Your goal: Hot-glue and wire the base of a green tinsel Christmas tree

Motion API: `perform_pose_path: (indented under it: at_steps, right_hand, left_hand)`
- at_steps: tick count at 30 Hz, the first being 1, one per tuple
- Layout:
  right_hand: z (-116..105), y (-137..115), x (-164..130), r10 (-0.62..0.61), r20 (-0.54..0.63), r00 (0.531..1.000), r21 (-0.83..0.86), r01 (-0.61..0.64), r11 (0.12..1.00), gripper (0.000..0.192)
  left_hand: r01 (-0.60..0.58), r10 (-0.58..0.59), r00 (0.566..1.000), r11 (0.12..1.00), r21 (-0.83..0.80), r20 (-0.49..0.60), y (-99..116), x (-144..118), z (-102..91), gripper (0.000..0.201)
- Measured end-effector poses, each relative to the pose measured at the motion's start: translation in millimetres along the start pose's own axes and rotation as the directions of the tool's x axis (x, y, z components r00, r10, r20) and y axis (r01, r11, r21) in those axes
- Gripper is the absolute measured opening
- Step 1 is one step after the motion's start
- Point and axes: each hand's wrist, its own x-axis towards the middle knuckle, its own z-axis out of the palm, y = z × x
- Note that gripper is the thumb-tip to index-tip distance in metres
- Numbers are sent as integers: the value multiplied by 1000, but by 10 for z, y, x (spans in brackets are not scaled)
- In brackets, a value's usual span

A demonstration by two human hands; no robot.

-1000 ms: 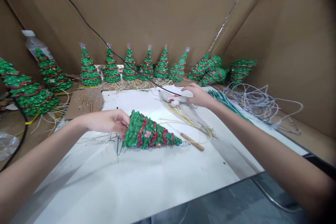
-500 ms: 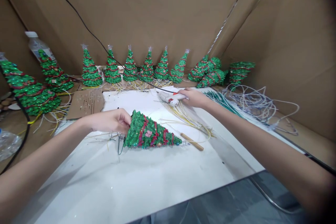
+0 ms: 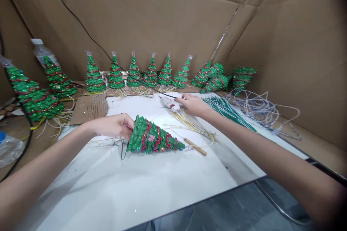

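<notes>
Left hand (image 3: 115,125) grips the base of a green sequinned tree (image 3: 153,140), which lies on its side mid-sheet, tip pointing right (loose wires trail from the base). Wooden-handled tool (image 3: 195,147) just beyond the tip. Right hand (image 3: 192,104), near the white sheet's (image 3: 168,180) far edge, closes on a glue gun (image 3: 171,103).

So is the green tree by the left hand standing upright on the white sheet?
No, the tree lies on its side on the white sheet, tip pointing right, with the left hand at its base.
</notes>
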Motion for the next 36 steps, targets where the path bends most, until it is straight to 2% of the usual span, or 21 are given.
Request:
perform_pose_path:
  at_steps: [5, 12, 15, 17, 19, 21, 23, 25, 27, 30, 33, 35, 36]
  right_hand:
    - [18, -81, 75, -8, -37, 999, 79, 10, 997, 51]
    - [-114, -132, 40, 103, -117, 988, 291, -66, 955, 35]
    - [-262, -163, -57, 217, -151, 964, 408, -140, 902, 28]
    - [-389, -193, -144, 266, -173, 948, 479, -155, 864, 33]
    - [-520, -228, -239, 283, -203, 938, 552, -129, 824, 38]
    - [-634, -266, -325, 336, -235, 912, 695, -84, 714, 39]
    - [-713, -304, -389, 379, -243, 893, 754, -72, 653, 37]
    - [-755, -341, -428, 416, -229, 880, 756, -109, 646, 32]
    - [-769, -377, -449, 444, -197, 874, 706, -188, 683, 27]
    - [-768, -426, -463, 430, -191, 882, 517, -282, 808, 20]
    - [-785, -427, -451, 358, -258, 897, 317, -272, 909, 18]
    - [-828, -373, -420, 406, -298, 864, 311, -315, 897, 19]
    - [-858, -328, -397, 466, -322, 824, 347, -355, 868, 21]
  left_hand:
    - [5, -5, 1000, 1000, 5, -4, -1, -10, 2, 12]
    - [-10, 10, 1000, 1000, 7, -5, 1, 2, 4, 11]
    - [-1, 1, 1000, 1000, 11, -8, 26, -3, 8, 10]
    - [6, -6, 1000, 1000, 26, -13, 47, -9, 10, 11]
    - [16, -16, 1000, 999, 33, -14, 64, -14, 12, 12]
    - [24, -24, 1000, 999, 26, -8, 76, -15, 14, 15]
    - [17, -17, 1000, 1000, 20, -6, 83, -14, 17, 15]
    - [9, -9, 1000, 1000, 20, -8, 87, -13, 20, 15]
    - [11, -11, 1000, 1000, 21, -15, 88, -13, 23, 14]
    - [12, -12, 1000, 1000, 16, -19, 78, -12, 23, 14]
    - [-3, 4, 1000, 1000, 17, -13, 59, -8, 18, 13]
    - [-9, 9, 1000, 1000, 28, -15, 48, -7, 14, 13]
    - [-7, 8, 1000, 999, 33, -19, 44, -7, 13, 13]
